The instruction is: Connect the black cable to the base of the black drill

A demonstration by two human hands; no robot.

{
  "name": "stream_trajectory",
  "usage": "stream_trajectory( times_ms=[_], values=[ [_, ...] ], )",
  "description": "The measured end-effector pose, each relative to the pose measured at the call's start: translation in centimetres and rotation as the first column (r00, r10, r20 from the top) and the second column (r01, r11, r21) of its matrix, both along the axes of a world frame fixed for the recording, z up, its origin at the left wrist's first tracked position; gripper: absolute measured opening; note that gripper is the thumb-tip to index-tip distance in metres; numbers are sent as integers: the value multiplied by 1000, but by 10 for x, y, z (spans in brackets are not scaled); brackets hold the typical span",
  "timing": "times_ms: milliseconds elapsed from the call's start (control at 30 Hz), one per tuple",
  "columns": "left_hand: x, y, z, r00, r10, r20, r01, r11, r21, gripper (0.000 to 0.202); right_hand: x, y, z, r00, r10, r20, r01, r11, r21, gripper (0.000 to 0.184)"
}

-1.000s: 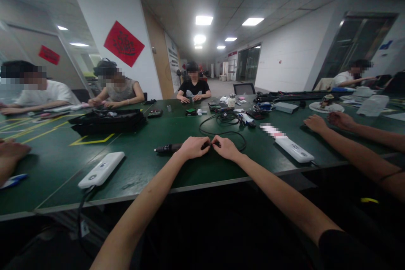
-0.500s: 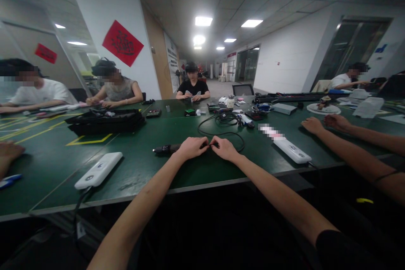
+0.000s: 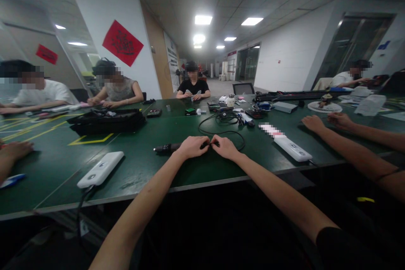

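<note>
A dark electric screwdriver (image 3: pixel 167 148) lies across the green table in front of me, its silver tip toward the left. My left hand (image 3: pixel 193 147) is closed around its rear end, hiding much of the body. Close beside it, my right hand (image 3: pixel 224 147) pinches the black cable (image 3: pixel 244 141) where it meets the screwdriver. The fingertips of both hands nearly touch, and the joint between cable and tool is mostly hidden by them. From my right hand the cable loops back to a coil (image 3: pixel 223 118) farther up the table.
White power strips stand left (image 3: pixel 101 169) and right (image 3: pixel 294 149) of my arms. A black tray (image 3: pixel 107 122) sits at the left. Small electronic parts and a grey box (image 3: pixel 284 107) lie beyond the coil. A co-worker's hands (image 3: pixel 313 123) rest on the table at right; others sit around it.
My hands stay almost in place over the screwdriver and cable. At the left edge, a co-worker's hand has moved slightly to the right.
</note>
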State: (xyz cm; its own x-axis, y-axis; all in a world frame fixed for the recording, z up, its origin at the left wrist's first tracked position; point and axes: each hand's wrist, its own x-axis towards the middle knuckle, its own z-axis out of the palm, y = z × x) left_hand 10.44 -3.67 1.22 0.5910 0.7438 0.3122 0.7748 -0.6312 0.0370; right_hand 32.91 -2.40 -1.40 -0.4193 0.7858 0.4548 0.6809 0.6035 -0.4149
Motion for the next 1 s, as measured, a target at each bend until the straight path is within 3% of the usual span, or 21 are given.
stream_trajectory(
  times_ms=[1000],
  values=[
    [0,1,-2,1000,13,0,-13,998,64,25,-1,-3,2,999,-25,46,25,1000,-9,15]
  ],
)
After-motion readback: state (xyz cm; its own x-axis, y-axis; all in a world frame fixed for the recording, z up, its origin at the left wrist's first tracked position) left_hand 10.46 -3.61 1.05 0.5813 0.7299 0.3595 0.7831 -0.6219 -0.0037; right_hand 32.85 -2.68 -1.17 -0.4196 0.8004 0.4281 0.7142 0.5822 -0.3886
